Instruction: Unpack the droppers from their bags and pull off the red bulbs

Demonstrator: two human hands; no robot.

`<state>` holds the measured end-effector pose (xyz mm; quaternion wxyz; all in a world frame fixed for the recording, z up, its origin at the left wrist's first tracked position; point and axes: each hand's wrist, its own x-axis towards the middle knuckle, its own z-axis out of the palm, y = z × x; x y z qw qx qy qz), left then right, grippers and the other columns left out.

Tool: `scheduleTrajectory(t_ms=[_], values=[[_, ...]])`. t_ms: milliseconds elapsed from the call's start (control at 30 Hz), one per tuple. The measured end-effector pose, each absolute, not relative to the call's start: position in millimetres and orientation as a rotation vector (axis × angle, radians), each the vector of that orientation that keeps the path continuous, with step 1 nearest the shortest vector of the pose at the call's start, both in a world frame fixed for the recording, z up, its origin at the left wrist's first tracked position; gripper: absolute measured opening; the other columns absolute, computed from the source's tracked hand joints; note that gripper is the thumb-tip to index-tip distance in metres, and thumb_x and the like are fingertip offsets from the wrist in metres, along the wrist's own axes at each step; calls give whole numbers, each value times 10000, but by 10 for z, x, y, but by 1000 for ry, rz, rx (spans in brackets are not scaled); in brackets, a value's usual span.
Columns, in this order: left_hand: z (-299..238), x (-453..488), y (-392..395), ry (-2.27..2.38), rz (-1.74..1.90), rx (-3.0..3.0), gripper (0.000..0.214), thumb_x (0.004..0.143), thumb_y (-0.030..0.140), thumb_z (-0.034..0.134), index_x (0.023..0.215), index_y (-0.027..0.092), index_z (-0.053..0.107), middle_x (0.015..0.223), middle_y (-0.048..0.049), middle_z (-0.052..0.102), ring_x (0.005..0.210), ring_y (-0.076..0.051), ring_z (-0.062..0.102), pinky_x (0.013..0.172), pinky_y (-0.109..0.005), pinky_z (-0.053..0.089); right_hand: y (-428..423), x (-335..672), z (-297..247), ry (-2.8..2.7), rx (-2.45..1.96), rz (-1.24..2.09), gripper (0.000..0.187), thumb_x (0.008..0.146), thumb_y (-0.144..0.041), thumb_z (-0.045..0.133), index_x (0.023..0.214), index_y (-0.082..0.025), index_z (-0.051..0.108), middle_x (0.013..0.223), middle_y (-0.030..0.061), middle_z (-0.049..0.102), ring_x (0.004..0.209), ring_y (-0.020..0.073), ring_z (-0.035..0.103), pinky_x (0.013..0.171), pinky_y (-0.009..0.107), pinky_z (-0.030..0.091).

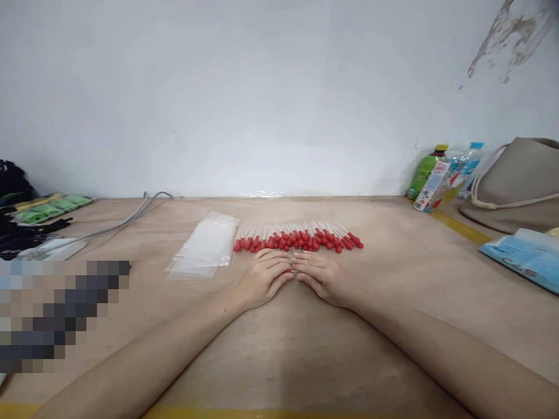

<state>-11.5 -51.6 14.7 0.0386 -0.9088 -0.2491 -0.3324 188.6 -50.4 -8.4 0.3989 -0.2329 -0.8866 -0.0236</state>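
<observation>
My left hand (267,276) and my right hand (322,278) meet fingertip to fingertip low over the table, both with curled fingers. Between them shows a small piece of clear tube, with a bit of red at the left fingertips, seemingly a dropper (294,269); most of it is covered by the fingers. Just beyond the hands lies a long row of droppers (301,237), clear thin tubes pointing away and red rubber bulbs facing me. Left of the row, a stack of clear plastic bags (205,247) lies flat.
A grey cable (126,221) crosses the left side, near green packs (55,208) and dark items. A blurred-out patch covers the left front. On the right stand bottles (425,174), a carton (432,186) and a grey bag (515,180), with a blue packet (524,259) nearer.
</observation>
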Motion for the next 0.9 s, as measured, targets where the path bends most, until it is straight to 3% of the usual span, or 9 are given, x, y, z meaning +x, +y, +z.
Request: scheduleTrajectory(t_ms=[200,900], values=[[189,-112,-552,-763,-877,-2811,163,867,222,438,934,179,580,1060,-43,630,1078,-171,510,950,-358,329,-511,1893,-68,-2272,-495,-105,209,860,-171,440,991,-144,601,1070,86,627,1120,163,501,1023,391,363],[205,-212,-609,-872,-666,-2964,218,903,222,339,928,202,555,960,-26,647,1148,-161,453,972,-366,244,-591,1956,-6,-2260,-364,-496,220,820,-102,494,1020,-75,582,1052,129,632,1120,205,499,1009,409,393]])
